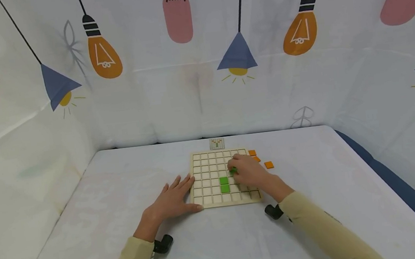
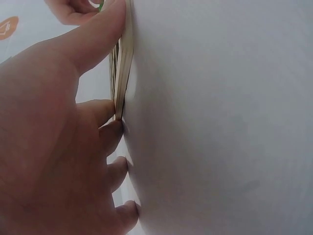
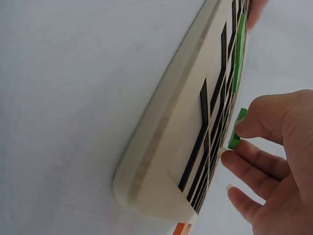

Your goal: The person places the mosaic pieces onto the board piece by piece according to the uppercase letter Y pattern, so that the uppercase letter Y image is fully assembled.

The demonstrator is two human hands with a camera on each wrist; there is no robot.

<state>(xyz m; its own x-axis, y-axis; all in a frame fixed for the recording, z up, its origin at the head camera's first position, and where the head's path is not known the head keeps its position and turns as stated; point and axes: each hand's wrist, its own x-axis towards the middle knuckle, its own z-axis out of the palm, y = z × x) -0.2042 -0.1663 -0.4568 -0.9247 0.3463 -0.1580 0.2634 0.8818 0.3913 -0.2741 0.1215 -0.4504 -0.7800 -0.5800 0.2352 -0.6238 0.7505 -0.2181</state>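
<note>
A light wooden grid board [image 1: 205, 169] lies on the white table. Two green square tiles [image 1: 224, 185] sit in neighbouring cells of one column. My right hand [image 1: 250, 171] is over the board's right half and pinches another green tile [image 3: 238, 128] between thumb and fingers, close above the grid. At the board's left edge, my left hand [image 1: 173, 199] lies with fingers spread; its thumb reaches the near left corner and its fingertips touch the side. In the left wrist view, the thumb overlaps the board's edge [image 2: 126, 63].
Orange tiles [image 1: 269, 164] lie on the table just right of the board. A small card with a coloured grid pattern [image 1: 217, 144] lies beyond its far edge. A white sheet printed with lamps and bulbs hangs behind the table [image 1: 121, 182].
</note>
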